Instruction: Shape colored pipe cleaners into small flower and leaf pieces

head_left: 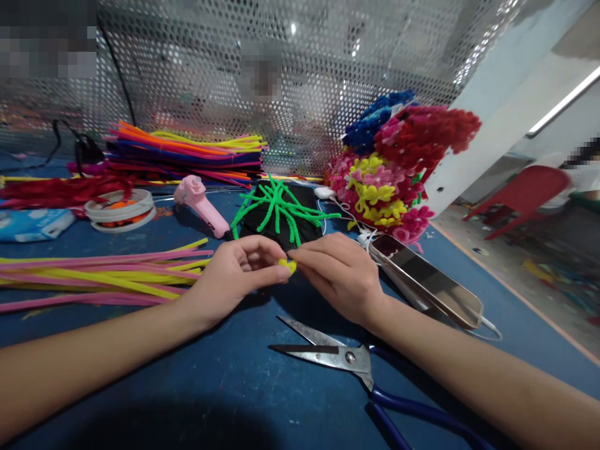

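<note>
Head view: I've got left hand (229,278) pinching a small curled fuzzy-looking yellow piece (290,266) mid-frame, probably steadying it for right hand (344,272); can't tell if that one grips too.

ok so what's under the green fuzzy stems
A black object shows between the green fuzzy stems; the parts right beneath them are covered, and its underside is hidden.
</note>
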Tool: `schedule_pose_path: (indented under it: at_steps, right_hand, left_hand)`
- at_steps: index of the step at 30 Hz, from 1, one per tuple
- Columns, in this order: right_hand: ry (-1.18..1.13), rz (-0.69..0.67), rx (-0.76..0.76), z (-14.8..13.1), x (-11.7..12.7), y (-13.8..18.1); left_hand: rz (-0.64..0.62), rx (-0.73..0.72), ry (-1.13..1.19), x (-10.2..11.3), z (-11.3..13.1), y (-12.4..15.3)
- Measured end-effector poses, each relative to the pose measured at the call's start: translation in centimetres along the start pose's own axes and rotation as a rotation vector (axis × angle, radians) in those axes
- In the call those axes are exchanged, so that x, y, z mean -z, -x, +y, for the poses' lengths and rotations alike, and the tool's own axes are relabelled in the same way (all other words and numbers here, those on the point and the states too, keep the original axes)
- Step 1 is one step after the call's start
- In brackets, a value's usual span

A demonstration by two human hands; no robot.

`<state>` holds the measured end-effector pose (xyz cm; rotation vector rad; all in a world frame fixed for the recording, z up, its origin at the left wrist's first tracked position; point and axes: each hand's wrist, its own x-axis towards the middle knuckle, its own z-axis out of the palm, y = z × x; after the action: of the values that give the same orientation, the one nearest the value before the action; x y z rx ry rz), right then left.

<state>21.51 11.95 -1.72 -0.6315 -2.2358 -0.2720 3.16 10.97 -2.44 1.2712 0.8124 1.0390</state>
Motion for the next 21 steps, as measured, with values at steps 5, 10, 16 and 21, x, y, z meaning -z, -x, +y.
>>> schedule_pose_path:
  at_steps: [5,10,16,21]
  right_hand:
    - [-0.047,-0.025,-0.008,-0.1,0.0,0.0]
    - [-0.099,-0.015,-0.081,-1.1,0.2,-0.1]
    - [-0.327,-0.015,-0.404,-2.6,0.3,-0.4]
    - [-0.545,0.006,-0.655,-2.6,0.1,-0.4]
  left_hand:
    - [-0.002,0.056,0.114,-0.2,0.1,0.0]
    - [-0.060,0.098,0.135,-0.3,0.0,0.0]
    - [0.077,-0.141,-0.192,-0.3,0.2,0.6]
    - [0.089,-0.303,-0.398,-0.4,0.6,1.0]
